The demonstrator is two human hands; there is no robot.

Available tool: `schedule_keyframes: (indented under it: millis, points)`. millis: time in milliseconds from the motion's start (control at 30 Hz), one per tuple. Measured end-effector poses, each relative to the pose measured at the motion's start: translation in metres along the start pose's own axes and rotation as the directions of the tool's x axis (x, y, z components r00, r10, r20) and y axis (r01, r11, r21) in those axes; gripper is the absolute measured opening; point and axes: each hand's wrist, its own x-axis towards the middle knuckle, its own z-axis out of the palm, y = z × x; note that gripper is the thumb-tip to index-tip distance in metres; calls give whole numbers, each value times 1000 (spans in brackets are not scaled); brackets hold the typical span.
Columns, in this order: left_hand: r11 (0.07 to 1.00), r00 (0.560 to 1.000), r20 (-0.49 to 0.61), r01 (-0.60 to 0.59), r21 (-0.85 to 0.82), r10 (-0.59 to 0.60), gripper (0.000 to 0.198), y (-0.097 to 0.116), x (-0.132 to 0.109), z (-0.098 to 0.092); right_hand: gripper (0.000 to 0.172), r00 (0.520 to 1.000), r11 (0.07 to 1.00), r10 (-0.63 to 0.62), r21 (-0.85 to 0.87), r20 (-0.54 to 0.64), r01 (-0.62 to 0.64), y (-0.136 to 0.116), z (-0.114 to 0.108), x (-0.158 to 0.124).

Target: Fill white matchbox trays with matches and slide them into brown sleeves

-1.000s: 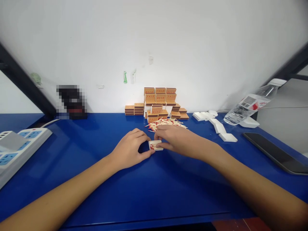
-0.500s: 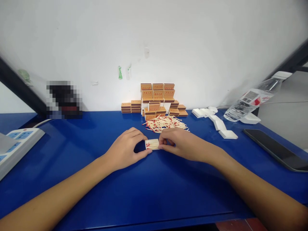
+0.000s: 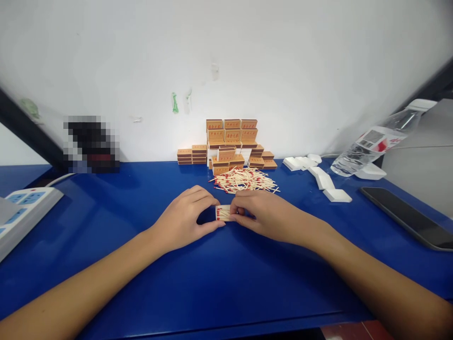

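Note:
A small white matchbox tray [image 3: 223, 207] lies on the blue table with several red-tipped matches [image 3: 223, 214] inside, their heads toward the left end. My left hand [image 3: 187, 217] steadies the tray's left end between thumb and forefinger. Over the right end, the pinched fingers of my right hand [image 3: 262, 212] grip the plain ends of matches and hide that part of the tray. Just behind is a loose heap of matches [image 3: 246, 180]. Brown-orange matchboxes [image 3: 232, 135] stand stacked behind the heap, against the wall.
White empty trays [image 3: 322, 178] lie at the back right beside a tilted water bottle [image 3: 375, 144]. A black phone [image 3: 406, 217] rests at the right. On the left are a power strip [image 3: 31, 212] and a blurred dark object [image 3: 92, 144].
My right fingertips have moved slightly left, farther over the tray. More match heads show at the tray's left end. The view has shifted a little.

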Motion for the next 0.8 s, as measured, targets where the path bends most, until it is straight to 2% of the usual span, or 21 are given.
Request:
schedule_keyframes:
  millis: [267, 400, 600, 800]
  points:
    - [999, 999, -7, -35, 9, 35, 28, 1, 1, -2, 13, 999, 996, -19, -85, -27, 17, -4, 1, -1]
    - [1000, 1000, 4, -24, -11, 24, 27, 1, 1, -1, 6, 997, 994, -13, -111, -71, 5, -7, 2, -1]
    - [1000, 1000, 14, -16, -12, 16, 26, 1, 1, -1, 14, 1000, 992, 7, -126, 3, -7, -12, 0, 1]
    - [999, 1000, 16, -27, -23, 27, 24, 3, 2, 0, 18, 999, 989, 37, -144, -8, -38, -12, 6, 3]
